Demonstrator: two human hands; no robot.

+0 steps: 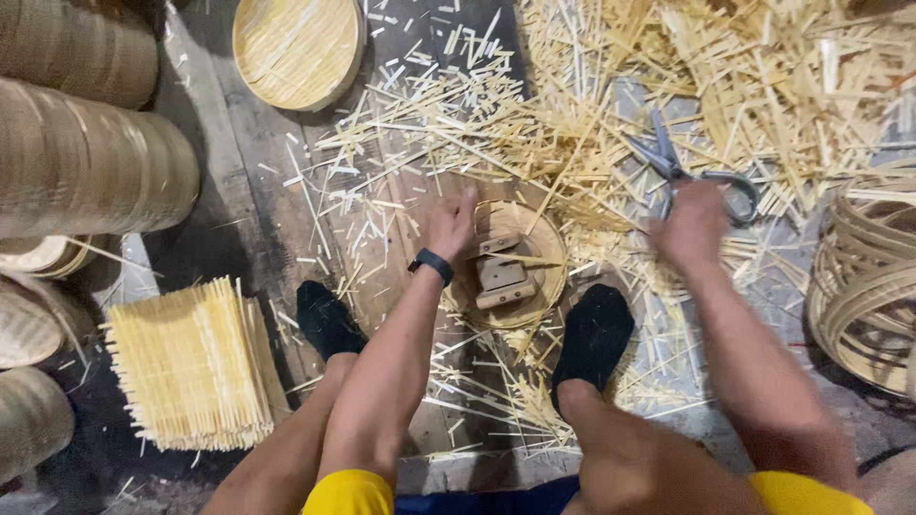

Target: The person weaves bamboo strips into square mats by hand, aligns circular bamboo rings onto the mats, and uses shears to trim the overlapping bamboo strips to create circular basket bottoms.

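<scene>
Two hands were engaged: the left hand [448, 227], grip spread, was pressed on the round bamboo disc [534, 250] between the feet to steady it, while the right hand [692, 229] was closed around scissors [682, 172] above the strip-littered floor [239, 200].

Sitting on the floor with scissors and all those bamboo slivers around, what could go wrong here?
The right hand is at the scissors, which lie open with blades bare, so a hasty grab might cut a finger. Thin bamboo slivers litter the floor around the socked feet and could prick through. The left hand rests at the round bamboo frame, where splinters seem likely.
</scene>
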